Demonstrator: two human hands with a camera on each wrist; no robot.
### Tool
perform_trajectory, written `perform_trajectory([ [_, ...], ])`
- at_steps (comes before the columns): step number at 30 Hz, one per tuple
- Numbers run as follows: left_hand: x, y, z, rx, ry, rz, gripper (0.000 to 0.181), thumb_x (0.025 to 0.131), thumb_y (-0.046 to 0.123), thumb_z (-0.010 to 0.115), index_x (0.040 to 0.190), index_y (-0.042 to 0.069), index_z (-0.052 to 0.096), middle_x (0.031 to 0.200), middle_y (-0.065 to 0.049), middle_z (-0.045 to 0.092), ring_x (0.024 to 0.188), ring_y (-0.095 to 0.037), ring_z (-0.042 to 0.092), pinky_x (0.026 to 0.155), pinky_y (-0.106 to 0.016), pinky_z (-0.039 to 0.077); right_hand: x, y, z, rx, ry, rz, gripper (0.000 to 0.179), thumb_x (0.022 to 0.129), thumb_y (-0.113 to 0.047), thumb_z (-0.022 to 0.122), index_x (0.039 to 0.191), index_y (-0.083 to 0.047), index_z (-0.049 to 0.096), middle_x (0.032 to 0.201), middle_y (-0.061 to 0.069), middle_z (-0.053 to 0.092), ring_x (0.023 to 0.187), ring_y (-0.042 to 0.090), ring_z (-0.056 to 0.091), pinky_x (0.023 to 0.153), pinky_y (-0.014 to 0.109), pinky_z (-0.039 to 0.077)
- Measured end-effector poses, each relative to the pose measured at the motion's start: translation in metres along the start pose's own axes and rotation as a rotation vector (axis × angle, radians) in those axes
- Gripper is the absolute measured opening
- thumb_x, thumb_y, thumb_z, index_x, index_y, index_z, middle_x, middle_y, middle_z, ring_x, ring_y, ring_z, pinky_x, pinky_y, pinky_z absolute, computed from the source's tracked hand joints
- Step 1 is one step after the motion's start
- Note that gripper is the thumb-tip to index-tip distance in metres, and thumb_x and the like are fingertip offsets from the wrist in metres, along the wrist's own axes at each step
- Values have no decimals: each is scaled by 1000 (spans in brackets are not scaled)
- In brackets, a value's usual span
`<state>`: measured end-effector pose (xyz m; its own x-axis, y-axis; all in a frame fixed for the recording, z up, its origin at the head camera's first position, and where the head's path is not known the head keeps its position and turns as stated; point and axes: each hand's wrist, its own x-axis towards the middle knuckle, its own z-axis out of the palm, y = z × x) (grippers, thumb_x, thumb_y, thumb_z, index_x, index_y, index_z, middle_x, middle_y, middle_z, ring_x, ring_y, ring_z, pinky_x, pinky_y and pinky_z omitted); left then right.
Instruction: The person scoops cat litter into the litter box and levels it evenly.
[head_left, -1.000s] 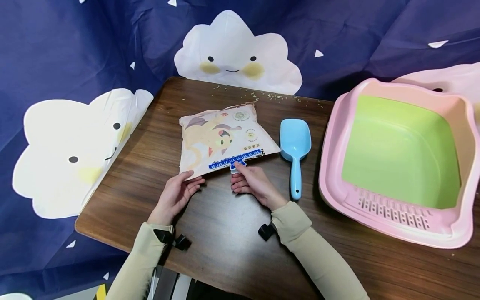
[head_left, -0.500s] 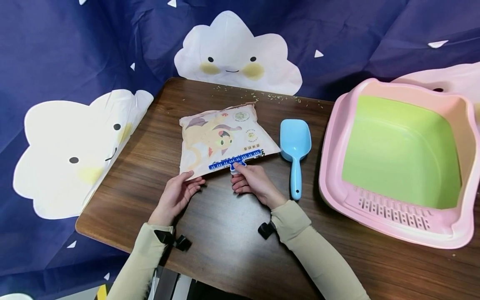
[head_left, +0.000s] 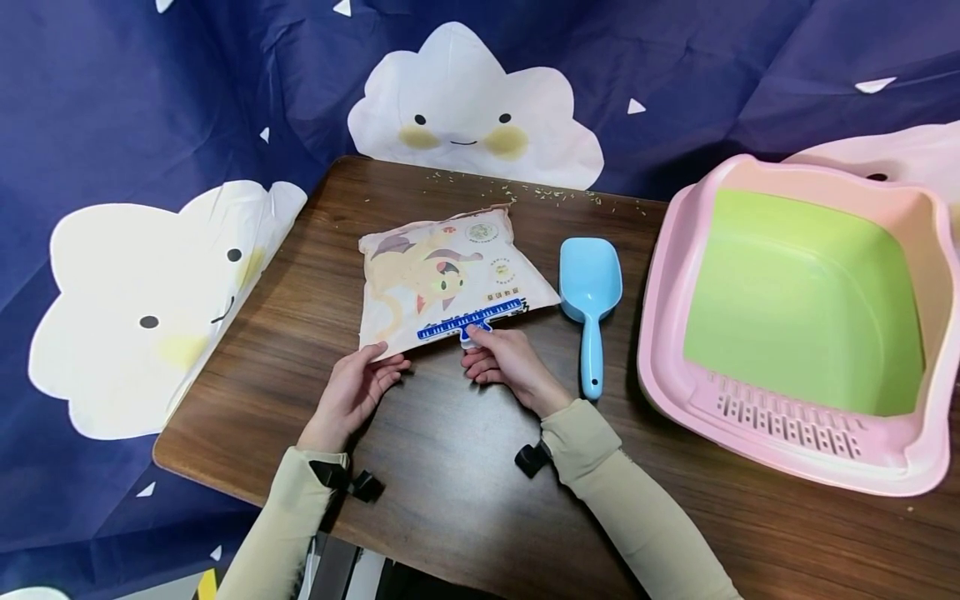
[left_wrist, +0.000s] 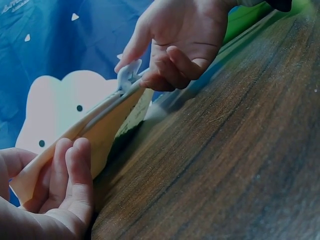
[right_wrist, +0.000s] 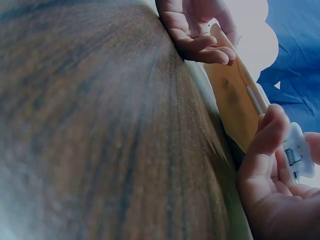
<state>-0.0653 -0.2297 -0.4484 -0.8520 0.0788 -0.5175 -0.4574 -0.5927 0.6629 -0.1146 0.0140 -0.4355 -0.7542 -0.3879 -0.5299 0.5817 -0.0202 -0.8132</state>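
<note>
A pale bag (head_left: 420, 250) printed with an orange cat lies on the wooden table, its near edge raised toward me. Across that edge sits a long blue bag clip (head_left: 469, 319) with a short handle. My left hand (head_left: 351, 390) pinches the bag's near-left corner, thumb on top and fingers beneath. With thumb and fingers my right hand (head_left: 512, 367) pinches the clip's handle. In the right wrist view the clip's white underside (right_wrist: 299, 150), with a small spring, shows between thumb and fingers. The left wrist view shows the bag's edge (left_wrist: 95, 117) stretched between both hands.
A light-blue scoop (head_left: 591, 283) lies right of the bag, handle toward me. Farther right stands a pink litter box (head_left: 663, 333) with a green inside. Scattered bits (head_left: 551, 194) lie along the table's back edge, before a blue curtain (head_left: 660, 50) with clouds.
</note>
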Motion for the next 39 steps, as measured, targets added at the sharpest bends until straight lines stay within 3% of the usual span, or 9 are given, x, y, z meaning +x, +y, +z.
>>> perform_trajectory([
  [15, -1, 0, 1, 7, 0, 7, 18, 101, 14, 45, 92, 7, 59, 76, -9, 72, 75, -16, 71, 68, -21, 56, 3, 2, -1, 20, 24, -15, 40, 97, -33, 57, 105, 6, 61, 69, 0, 67, 59, 8, 63, 52, 19, 48],
  [39, 1, -2, -1, 3, -8, 23, 18, 101, 13, 44, 91, 7, 59, 75, -8, 71, 75, -17, 71, 68, -21, 56, 1, 3, -2, 21, 26, -19, 29, 96, -30, 59, 92, -1, 61, 68, 1, 67, 57, 9, 63, 50, 19, 47],
])
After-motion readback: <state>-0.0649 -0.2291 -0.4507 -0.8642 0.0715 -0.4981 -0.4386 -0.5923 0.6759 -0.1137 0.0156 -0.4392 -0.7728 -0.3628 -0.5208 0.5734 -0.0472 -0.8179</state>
